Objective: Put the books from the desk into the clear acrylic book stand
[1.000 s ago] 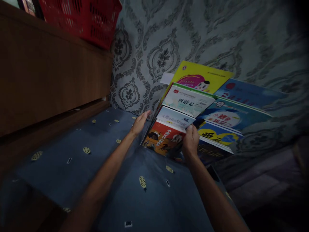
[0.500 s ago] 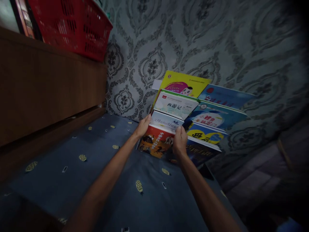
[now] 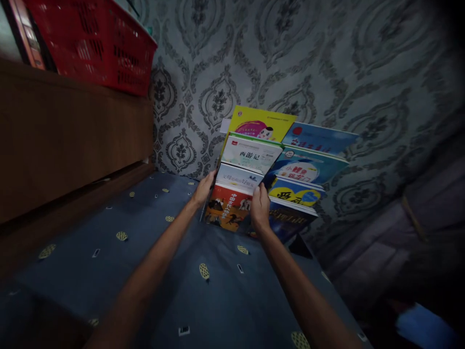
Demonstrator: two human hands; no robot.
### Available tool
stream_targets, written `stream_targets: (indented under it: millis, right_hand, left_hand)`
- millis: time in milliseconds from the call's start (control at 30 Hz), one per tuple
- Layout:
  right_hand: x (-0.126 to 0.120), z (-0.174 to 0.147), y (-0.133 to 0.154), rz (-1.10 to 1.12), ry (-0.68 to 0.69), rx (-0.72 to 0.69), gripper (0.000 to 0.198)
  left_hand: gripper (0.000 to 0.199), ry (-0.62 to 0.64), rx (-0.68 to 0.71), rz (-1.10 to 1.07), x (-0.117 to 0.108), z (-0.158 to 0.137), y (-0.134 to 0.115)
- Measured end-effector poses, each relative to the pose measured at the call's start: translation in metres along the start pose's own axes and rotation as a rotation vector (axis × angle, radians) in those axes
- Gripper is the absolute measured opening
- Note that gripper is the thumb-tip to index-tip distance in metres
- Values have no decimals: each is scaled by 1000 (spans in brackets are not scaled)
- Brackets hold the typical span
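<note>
Two columns of books stand in stepped rows against the wall. My left hand (image 3: 204, 189) is closed at the left edge of a pale blue book (image 3: 236, 177) in the left column. At the same book's right edge my right hand (image 3: 260, 207) grips with the thumb up. In front stands a red-orange book (image 3: 225, 208); behind are a white book (image 3: 249, 154) and a yellow book (image 3: 261, 121). The right column has a blue book (image 3: 319, 138), a teal book (image 3: 316, 167), a yellow-and-blue book (image 3: 296, 194) and a dark blue book (image 3: 290, 219). My fingertips are mostly hidden.
A blue cloth (image 3: 152, 271) with pineapple prints covers the surface beneath. To the left, a red plastic basket (image 3: 98, 53) sits on a wooden cabinet (image 3: 76, 131). Patterned wallpaper (image 3: 290, 58) rises behind. Purplish fabric (image 3: 381, 252) hangs at the right.
The whole view has shifted, so the books, hands and basket appear farther left. Both hands stay at the sides of the pale blue book, with little visible movement against the stack.
</note>
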State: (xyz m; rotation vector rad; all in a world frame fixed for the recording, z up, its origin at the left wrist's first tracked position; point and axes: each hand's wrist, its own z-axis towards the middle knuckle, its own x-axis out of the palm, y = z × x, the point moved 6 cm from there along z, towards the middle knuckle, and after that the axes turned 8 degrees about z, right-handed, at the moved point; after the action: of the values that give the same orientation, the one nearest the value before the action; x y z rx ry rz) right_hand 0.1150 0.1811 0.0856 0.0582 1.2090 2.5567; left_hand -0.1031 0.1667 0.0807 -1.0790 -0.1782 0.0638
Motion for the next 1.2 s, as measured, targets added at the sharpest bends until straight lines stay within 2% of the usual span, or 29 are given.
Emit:
stream_targets:
  millis: [67, 133, 200, 267, 400, 500, 633, 933, 1200]
  right_hand:
    - [-3, -11, -1, -20, 5, 23, 73]
    - [-6, -25, -1, -28, 33, 26, 72]
    - [-8, -40, -1, -38, 60, 11, 70]
    - [-9, -54, -1, -46, 82, -11, 69]
    - [-8, -74, -7, -28, 126, -43, 66]
    - [-7, -83, -15, -14, 156, -42, 65]
    - [-8, -96, -25, -17, 215, -34, 64]
    - [-14, -123, -39, -52, 334, -32, 62]
    - [-2, -168, -38, -58, 621, -120, 57]
  left_hand:
    - [55, -66, -8, 61, -10, -7, 6]
    - [50, -136, 37, 221, -19, -18, 7]
    - [46, -182, 153, 472, -22, -33, -1]
    - [47, -191, 316, 757, -16, -50, -15]
    - [52, -42, 597, 1223, 18, -74, -36]
    - [53, 83, 666, 1388, 38, -77, -35]
    - [53, 91, 642, 1446, 47, -69, -27]
    - [47, -20, 600, 1403, 52, -58, -27]
    - [47, -25, 656, 1382, 51, -50, -23]
